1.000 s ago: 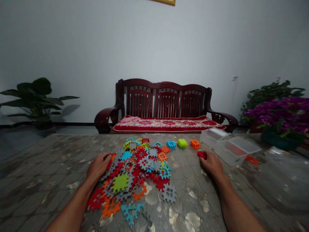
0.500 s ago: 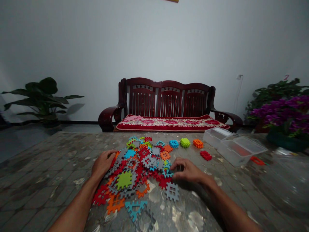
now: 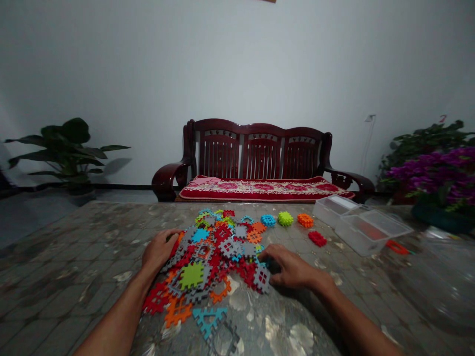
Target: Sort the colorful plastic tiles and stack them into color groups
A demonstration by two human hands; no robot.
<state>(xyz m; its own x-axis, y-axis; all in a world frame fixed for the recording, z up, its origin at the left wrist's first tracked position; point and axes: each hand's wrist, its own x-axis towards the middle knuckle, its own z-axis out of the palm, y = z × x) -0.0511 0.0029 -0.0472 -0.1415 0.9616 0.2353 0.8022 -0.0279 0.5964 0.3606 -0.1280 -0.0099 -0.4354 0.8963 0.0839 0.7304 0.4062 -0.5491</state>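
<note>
While a pale wall [image 3: 237, 59] filled the back, a dark red wooden bench [image 3: 261, 153] stood before it, beyond the stone-patterned table [image 3: 111, 247]. Purple flowers [image 3: 438, 173] showed at the right. Between the two hands, on the table, lay a heap of flat, notched toy pieces [image 3: 222, 231] in red, grey, orange, green and blue. Right of the heap, well apart from it, sat clear plastic boxes [image 3: 351, 241]. The left hand [image 3: 159, 252] rested against the heap's left edge, fingers bent; I could not make out whether they gripped a piece. The right hand [image 3: 291, 267] was at the right edge, fingers curved, its thumb at a grey window piece [image 3: 261, 278] that overlapped red ones; whether it was pinched was unclear. Beyond that hand were a blue stack [image 3: 267, 220], a green stack [image 3: 285, 219], an orange stack [image 3: 305, 220] and, slightly nearer, a red stack [image 3: 317, 238]
</note>
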